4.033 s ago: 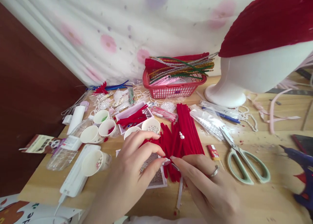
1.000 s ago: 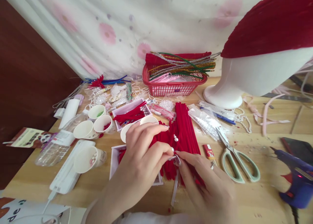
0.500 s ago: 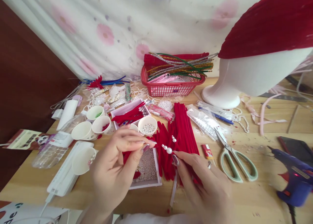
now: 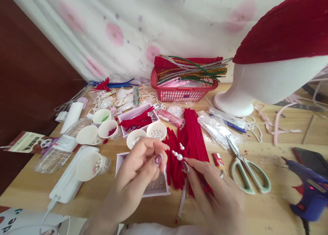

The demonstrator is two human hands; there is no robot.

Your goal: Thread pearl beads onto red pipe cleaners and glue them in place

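My right hand (image 4: pixel 215 190) pinches a short wire strung with three white pearls (image 4: pixel 176 155), held just above a pile of red pipe cleaners (image 4: pixel 196 132). My left hand (image 4: pixel 138 170) hovers to its left over a white tray of small beads (image 4: pixel 156 190). Its thumb and fingers are curled together, and I cannot tell whether anything tiny sits between them. The two hands are a few centimetres apart. A second small pearl piece (image 4: pixel 181 146) lies on the pipe cleaners.
Paper cups of beads (image 4: pixel 156 129) stand behind the tray. Scissors (image 4: pixel 249 171), a lighter (image 4: pixel 217 160) and a blue glue gun (image 4: pixel 310 194) lie to the right. At the back are a red basket (image 4: pixel 183 93) and a white mannequin head (image 4: pixel 266 81). A bottle (image 4: pixel 56 153) lies left.
Both hands were joined at the pearl piece a second ago. My left hand has pulled away to the left, and the three pearls now show at my right fingertips.
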